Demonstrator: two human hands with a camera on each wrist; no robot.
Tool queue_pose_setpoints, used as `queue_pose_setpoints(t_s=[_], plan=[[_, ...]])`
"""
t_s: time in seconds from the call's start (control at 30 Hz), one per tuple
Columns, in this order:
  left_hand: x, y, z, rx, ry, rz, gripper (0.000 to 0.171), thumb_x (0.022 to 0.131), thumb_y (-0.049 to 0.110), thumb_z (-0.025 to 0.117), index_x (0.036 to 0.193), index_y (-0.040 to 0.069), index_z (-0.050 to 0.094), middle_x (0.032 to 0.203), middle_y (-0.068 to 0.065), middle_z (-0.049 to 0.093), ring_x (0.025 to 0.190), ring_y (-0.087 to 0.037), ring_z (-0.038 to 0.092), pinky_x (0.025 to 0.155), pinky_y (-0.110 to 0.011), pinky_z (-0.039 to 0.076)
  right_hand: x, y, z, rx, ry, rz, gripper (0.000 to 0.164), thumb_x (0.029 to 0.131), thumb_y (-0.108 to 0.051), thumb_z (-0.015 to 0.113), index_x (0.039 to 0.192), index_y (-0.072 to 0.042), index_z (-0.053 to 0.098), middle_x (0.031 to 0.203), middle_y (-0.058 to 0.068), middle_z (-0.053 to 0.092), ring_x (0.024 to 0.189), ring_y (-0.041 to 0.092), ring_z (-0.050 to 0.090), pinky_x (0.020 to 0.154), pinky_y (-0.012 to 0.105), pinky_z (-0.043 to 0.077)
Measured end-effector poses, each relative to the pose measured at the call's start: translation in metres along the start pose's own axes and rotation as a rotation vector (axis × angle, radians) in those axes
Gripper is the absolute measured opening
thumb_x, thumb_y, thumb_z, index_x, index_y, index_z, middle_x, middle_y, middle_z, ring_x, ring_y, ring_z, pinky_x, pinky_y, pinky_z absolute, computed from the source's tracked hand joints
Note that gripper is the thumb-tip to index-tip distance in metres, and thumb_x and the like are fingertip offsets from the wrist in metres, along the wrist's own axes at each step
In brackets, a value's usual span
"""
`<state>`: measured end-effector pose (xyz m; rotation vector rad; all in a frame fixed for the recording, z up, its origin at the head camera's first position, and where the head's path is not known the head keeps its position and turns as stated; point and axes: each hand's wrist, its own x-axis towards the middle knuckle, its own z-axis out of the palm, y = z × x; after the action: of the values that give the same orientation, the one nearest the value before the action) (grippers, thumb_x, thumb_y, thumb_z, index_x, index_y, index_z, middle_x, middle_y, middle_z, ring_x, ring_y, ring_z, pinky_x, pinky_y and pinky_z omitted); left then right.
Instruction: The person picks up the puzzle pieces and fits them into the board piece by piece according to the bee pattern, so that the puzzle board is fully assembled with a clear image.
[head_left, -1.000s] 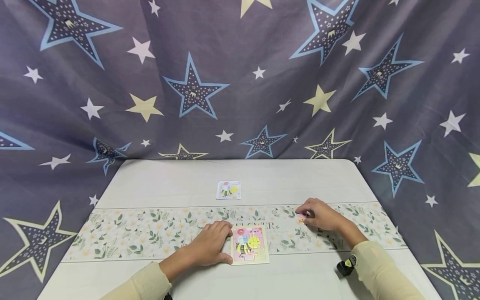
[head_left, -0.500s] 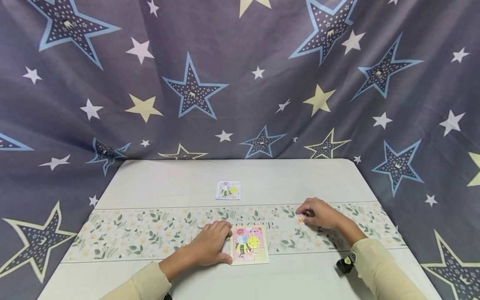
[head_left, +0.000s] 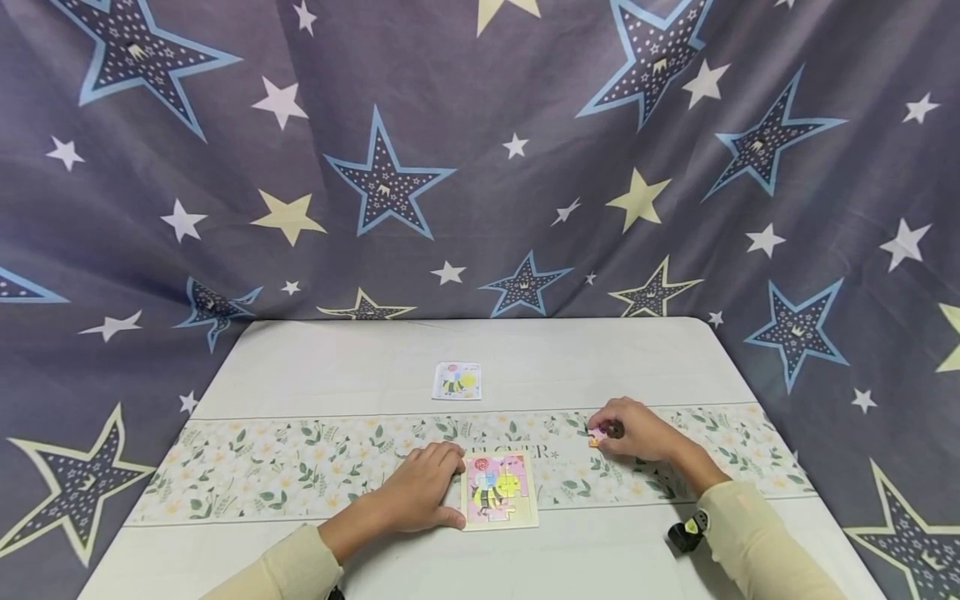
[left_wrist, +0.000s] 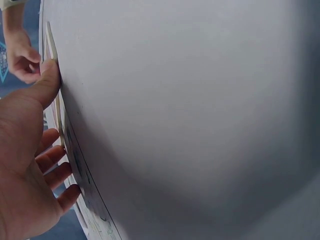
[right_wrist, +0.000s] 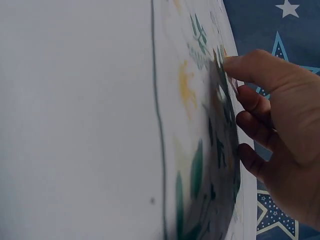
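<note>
A square jigsaw puzzle board (head_left: pixel 532 500) with a bee picture on pink lies on the table in front of me. My left hand (head_left: pixel 422 492) rests along its left side, with the thumb by the near corner and the fingers towards the far corner. In the left wrist view the thumb (left_wrist: pixel 49 82) touches the board's edge. Off to the right, my right hand (head_left: pixel 637 429) pinches a small pink and orange puzzle piece (head_left: pixel 597 436) between thumb and fingers, low over the floral strip. Part of the piece is hidden by the fingers.
A small card (head_left: pixel 457 381) with the same bee picture lies behind the board. The white tablecloth (head_left: pixel 600 367) has a floral printed strip (head_left: pixel 300 467) across it. A starry curtain (head_left: pixel 465 167) hangs behind the table. A black device (head_left: pixel 686 532) sits at the right wrist.
My right hand has shifted slightly left with the puzzle piece, and more of the piece shows now. The left hand and the puzzle board have stayed put.
</note>
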<state>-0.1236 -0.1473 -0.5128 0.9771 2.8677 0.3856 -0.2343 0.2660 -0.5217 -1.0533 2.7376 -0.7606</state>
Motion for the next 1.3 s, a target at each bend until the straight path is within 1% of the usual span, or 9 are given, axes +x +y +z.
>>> queue_pose_setpoints(t_s=[0.27, 0.47, 0.6, 0.7, 0.83, 0.9, 1.1, 1.3], plan=[[0.001, -0.001, 0.001, -0.001, -0.004, -0.006, 0.075, 0.078, 0.068, 0.071, 0.127, 0.014, 0.053, 0.141, -0.005, 0.051, 0.131, -0.023, 0.049, 0.104, -0.047, 0.044, 0.002, -0.013, 0.004, 0.019, 0.017, -0.034, 0.021, 0.088, -0.02, 0.079, 0.109, -0.022, 0.077, 0.092, -0.011, 0.065, 0.081, 0.008, 0.049, 0.075, 0.028, 0.041], [0.002, -0.001, 0.003, 0.004, -0.017, -0.02, 0.077, 0.078, 0.069, 0.071, 0.129, 0.015, 0.053, 0.143, -0.004, 0.05, 0.133, -0.022, 0.048, 0.106, -0.046, 0.043, 0.004, -0.022, 0.011, 0.047, 0.018, -0.034, 0.022, 0.087, -0.022, 0.08, 0.109, -0.023, 0.076, 0.088, -0.013, 0.062, 0.079, 0.009, 0.049, 0.075, 0.027, 0.039], [0.002, -0.001, 0.004, 0.009, -0.016, -0.018, 0.077, 0.077, 0.069, 0.071, 0.129, 0.015, 0.053, 0.142, -0.004, 0.05, 0.133, -0.022, 0.048, 0.106, -0.046, 0.043, 0.005, -0.027, 0.015, 0.032, 0.035, -0.065, 0.023, 0.086, -0.02, 0.081, 0.109, -0.022, 0.077, 0.091, -0.013, 0.065, 0.082, 0.008, 0.053, 0.075, 0.026, 0.042], [0.002, -0.001, 0.005, 0.01, -0.015, -0.016, 0.077, 0.077, 0.069, 0.071, 0.129, 0.015, 0.053, 0.142, -0.004, 0.05, 0.133, -0.022, 0.048, 0.106, -0.047, 0.043, 0.006, -0.031, 0.019, 0.041, 0.045, -0.081, 0.025, 0.084, -0.018, 0.082, 0.108, -0.022, 0.077, 0.094, -0.013, 0.067, 0.085, 0.007, 0.055, 0.077, 0.027, 0.045], [0.001, -0.002, 0.005, 0.008, -0.01, -0.011, 0.076, 0.078, 0.068, 0.072, 0.128, 0.015, 0.053, 0.142, -0.004, 0.05, 0.133, -0.022, 0.048, 0.105, -0.046, 0.044, 0.007, -0.039, 0.023, 0.072, 0.037, -0.079, 0.025, 0.084, -0.018, 0.082, 0.108, -0.022, 0.077, 0.097, -0.012, 0.068, 0.087, 0.007, 0.056, 0.079, 0.027, 0.045], [0.001, -0.002, 0.004, 0.009, -0.007, -0.008, 0.075, 0.078, 0.068, 0.072, 0.128, 0.015, 0.053, 0.142, -0.004, 0.05, 0.132, -0.022, 0.048, 0.105, -0.046, 0.044, 0.008, -0.042, 0.026, 0.07, 0.027, -0.078, 0.025, 0.084, -0.019, 0.081, 0.109, -0.022, 0.077, 0.098, -0.013, 0.068, 0.089, 0.006, 0.056, 0.08, 0.026, 0.046], [0.001, -0.002, 0.005, 0.008, -0.006, -0.013, 0.075, 0.078, 0.069, 0.071, 0.127, 0.015, 0.053, 0.142, -0.004, 0.05, 0.132, -0.023, 0.048, 0.105, -0.047, 0.044, 0.011, -0.056, 0.032, 0.086, -0.007, -0.07, 0.027, 0.083, -0.02, 0.082, 0.11, -0.022, 0.076, 0.104, -0.013, 0.069, 0.097, 0.005, 0.057, 0.089, 0.03, 0.048], [0.001, -0.003, 0.006, 0.012, -0.003, -0.016, 0.076, 0.077, 0.069, 0.071, 0.128, 0.015, 0.053, 0.142, -0.004, 0.05, 0.132, -0.022, 0.049, 0.106, -0.047, 0.044, 0.013, -0.069, 0.04, 0.094, -0.028, -0.082, 0.027, 0.085, -0.023, 0.082, 0.111, -0.024, 0.076, 0.103, -0.016, 0.068, 0.096, 0.002, 0.057, 0.091, 0.03, 0.048]])
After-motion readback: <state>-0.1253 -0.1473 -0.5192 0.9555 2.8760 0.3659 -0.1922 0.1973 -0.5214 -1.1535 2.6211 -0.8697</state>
